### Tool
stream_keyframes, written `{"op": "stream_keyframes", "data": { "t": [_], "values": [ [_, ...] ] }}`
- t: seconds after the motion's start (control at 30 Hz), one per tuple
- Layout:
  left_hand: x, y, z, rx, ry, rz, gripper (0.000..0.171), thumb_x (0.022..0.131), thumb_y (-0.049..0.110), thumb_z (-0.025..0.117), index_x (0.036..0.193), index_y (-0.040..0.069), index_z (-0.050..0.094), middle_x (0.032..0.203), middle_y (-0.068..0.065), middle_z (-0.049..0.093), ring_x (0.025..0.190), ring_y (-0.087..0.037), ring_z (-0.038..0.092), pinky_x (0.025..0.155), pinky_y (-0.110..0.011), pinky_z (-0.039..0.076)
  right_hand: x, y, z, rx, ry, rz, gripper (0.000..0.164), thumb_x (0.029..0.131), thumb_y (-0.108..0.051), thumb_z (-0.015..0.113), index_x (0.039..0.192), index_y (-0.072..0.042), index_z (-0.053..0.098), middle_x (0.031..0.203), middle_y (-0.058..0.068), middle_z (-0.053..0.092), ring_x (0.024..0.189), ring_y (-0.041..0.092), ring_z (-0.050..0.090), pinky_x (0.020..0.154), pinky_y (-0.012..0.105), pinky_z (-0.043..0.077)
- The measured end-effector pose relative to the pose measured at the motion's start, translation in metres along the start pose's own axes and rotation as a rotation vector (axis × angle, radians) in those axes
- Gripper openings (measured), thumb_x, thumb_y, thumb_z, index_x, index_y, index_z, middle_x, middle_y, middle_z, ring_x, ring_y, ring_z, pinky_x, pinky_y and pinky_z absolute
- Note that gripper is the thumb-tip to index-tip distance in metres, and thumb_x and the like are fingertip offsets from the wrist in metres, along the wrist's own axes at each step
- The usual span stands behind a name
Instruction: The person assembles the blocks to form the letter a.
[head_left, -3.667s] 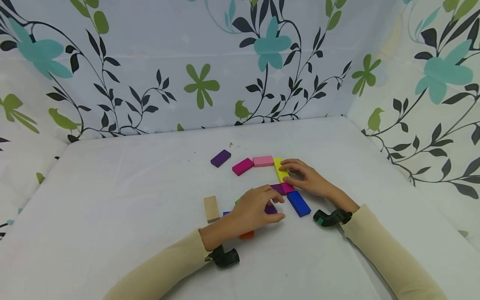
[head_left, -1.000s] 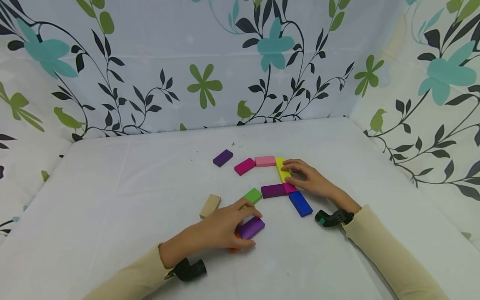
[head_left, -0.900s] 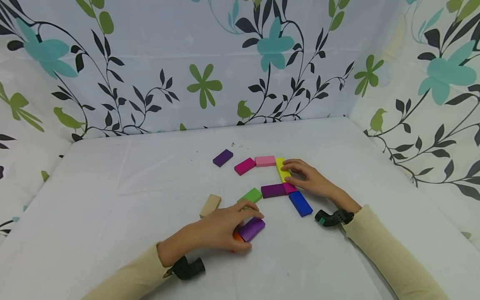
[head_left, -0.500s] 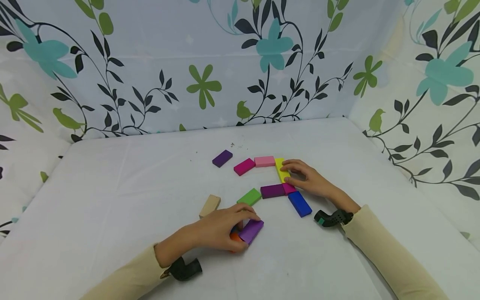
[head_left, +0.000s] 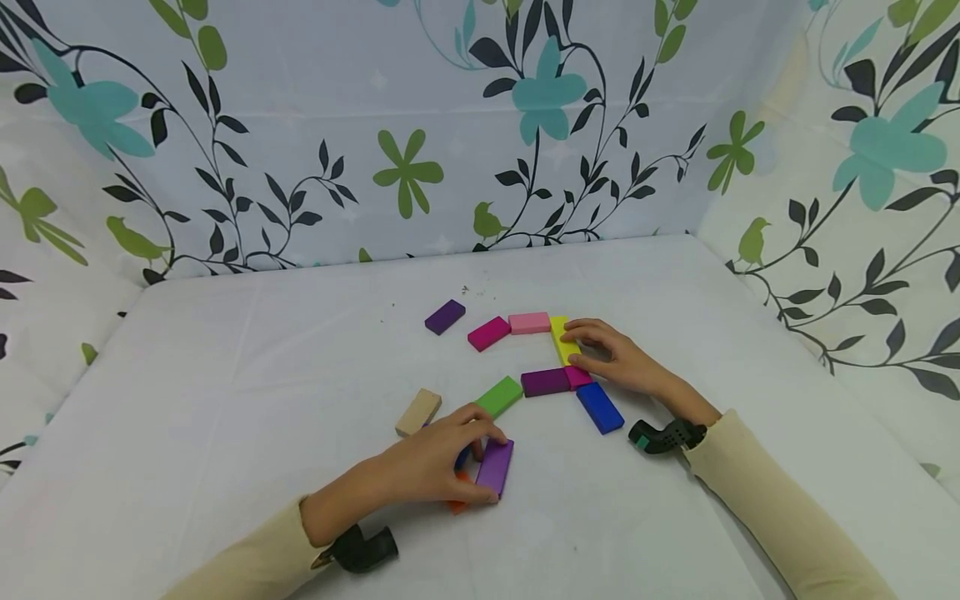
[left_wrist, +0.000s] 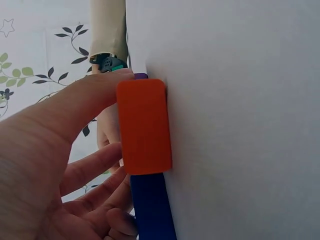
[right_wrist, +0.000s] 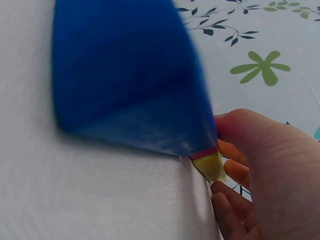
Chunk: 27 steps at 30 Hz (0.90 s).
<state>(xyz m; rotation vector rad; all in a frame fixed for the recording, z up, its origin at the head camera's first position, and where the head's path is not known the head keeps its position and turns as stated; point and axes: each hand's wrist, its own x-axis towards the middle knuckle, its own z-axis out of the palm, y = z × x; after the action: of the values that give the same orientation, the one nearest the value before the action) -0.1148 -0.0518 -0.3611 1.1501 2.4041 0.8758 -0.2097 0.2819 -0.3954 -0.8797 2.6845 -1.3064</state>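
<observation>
My left hand (head_left: 423,458) pinches a light purple block (head_left: 495,468) by its two ends, thumb at the near end and fingertips at the far end. Just left of it lie an orange block (head_left: 457,506) and a blue one (head_left: 462,457), both partly covered by the hand. The left wrist view has the orange block (left_wrist: 144,127) large in front, above a dark blue block (left_wrist: 152,207). My right hand (head_left: 618,358) rests with relaxed fingers along the yellow block (head_left: 564,340). A blue block (right_wrist: 125,70) fills much of the right wrist view.
From the yellow block run a light pink block (head_left: 529,323) and a magenta one (head_left: 489,333). Below it are a small magenta block (head_left: 577,378), a dark purple block (head_left: 546,382) and a green block (head_left: 500,397). A tan block (head_left: 418,412) and another dark purple block (head_left: 445,317) lie farther left.
My left hand has moved left and toward me, bringing the light purple block along and turning it more upright in the head view. The right hand stays at the yellow block.
</observation>
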Motion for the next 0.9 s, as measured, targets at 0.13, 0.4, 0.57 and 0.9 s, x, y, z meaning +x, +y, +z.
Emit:
{"op": "stream_keyframes", "data": {
  "t": [0.13, 0.4, 0.57, 0.9],
  "values": [
    [-0.004, 0.0, -0.001, 0.036, 0.001, 0.001, 0.05, 0.082, 0.033, 0.078, 0.124, 0.015, 0.058, 0.119, 0.005, 0.047, 0.096, -0.006, 0.053, 0.083, -0.022, 0.047, 0.0, 0.0, 0.0, 0.001, 0.0, -0.006, 0.035, 0.093, -0.005, 0.063, 0.127, 0.001, 0.058, 0.143, 0.019, 0.043, 0.135, 0.036, 0.039, 0.109, 0.047, 0.034],
    [-0.009, -0.003, 0.0, 0.055, 0.005, 0.028, 0.049, 0.083, 0.031, 0.077, 0.124, 0.014, 0.058, 0.118, 0.004, 0.047, 0.098, -0.007, 0.054, 0.083, -0.02, 0.048, 0.0, 0.001, 0.0, -0.003, -0.003, -0.012, 0.034, 0.093, -0.004, 0.063, 0.126, 0.001, 0.058, 0.143, 0.019, 0.043, 0.135, 0.036, 0.039, 0.109, 0.047, 0.033],
    [-0.01, -0.004, 0.001, 0.074, 0.034, 0.033, 0.047, 0.083, 0.036, 0.077, 0.122, 0.016, 0.06, 0.12, 0.004, 0.049, 0.1, -0.009, 0.053, 0.087, -0.023, 0.048, 0.0, 0.0, 0.0, 0.0, -0.005, -0.009, 0.034, 0.093, -0.004, 0.063, 0.127, 0.001, 0.058, 0.143, 0.02, 0.043, 0.135, 0.037, 0.039, 0.109, 0.047, 0.033],
    [-0.012, -0.004, 0.002, 0.097, 0.098, 0.016, 0.05, 0.081, 0.042, 0.078, 0.12, 0.016, 0.062, 0.12, 0.005, 0.053, 0.107, -0.011, 0.051, 0.093, -0.028, 0.048, 0.0, 0.001, 0.0, 0.001, -0.005, -0.011, 0.033, 0.094, -0.004, 0.062, 0.126, 0.001, 0.058, 0.143, 0.019, 0.043, 0.135, 0.037, 0.039, 0.109, 0.045, 0.033]
  ]
}}
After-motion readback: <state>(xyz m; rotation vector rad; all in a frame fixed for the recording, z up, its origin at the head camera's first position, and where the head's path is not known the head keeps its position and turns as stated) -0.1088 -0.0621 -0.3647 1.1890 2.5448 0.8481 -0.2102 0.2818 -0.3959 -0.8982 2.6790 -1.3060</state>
